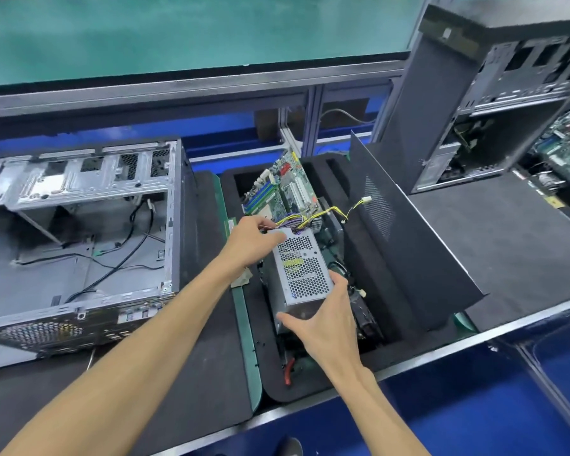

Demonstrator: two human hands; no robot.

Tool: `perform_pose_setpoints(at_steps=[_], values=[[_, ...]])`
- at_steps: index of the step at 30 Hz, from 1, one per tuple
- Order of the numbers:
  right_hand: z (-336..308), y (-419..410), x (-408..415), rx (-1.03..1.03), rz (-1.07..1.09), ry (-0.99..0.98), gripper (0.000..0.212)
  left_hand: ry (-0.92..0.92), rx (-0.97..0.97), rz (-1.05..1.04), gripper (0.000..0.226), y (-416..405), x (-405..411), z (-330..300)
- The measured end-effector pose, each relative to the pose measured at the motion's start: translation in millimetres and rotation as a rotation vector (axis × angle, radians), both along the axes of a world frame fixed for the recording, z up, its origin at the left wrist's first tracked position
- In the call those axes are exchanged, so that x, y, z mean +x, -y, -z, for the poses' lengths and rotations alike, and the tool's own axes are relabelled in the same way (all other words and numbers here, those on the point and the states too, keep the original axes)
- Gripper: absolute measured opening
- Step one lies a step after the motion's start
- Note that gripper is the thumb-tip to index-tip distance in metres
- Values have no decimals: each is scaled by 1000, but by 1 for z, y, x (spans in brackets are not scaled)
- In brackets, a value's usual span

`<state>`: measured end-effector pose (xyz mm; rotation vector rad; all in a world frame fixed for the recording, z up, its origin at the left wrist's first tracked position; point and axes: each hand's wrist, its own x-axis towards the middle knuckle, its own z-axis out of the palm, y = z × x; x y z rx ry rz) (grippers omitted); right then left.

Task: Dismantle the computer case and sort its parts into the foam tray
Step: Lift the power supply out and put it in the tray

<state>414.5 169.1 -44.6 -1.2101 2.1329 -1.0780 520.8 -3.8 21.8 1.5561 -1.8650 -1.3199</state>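
A power supply unit (301, 269) is held over the foam tray (380, 291) on the counter (507, 232), gripped at both ends: the left hand (250, 240) is closed on the far end, where the cable bundle (313, 218) leaves the housing, and the right hand (323, 319) is wrapped around the near end. The unit sits tilted above a central slot of the tray, between the motherboard (282, 187) standing at the tray's far end and the side panel (405, 232) leaning in a slot to the right. The stripped computer case (79, 232) lies well apart on the left. The unit is probably best lowered level and square to its slot, with the loose yellow and black leads gathered in first, so that no connector is pinched beneath the housing or snagged on the motherboard. Both grips would best be kept firm until the foam takes the weight.
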Motion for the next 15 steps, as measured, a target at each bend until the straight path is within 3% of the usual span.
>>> perform_pose_setpoints(at_steps=[6, 15], values=[[17, 4, 4, 69, -34, -60, 110, 146, -27, 71, 27, 0, 4, 20], [36, 29, 14, 169, -29, -30, 108, 220, 6, 149, 61, 0, 23, 46]])
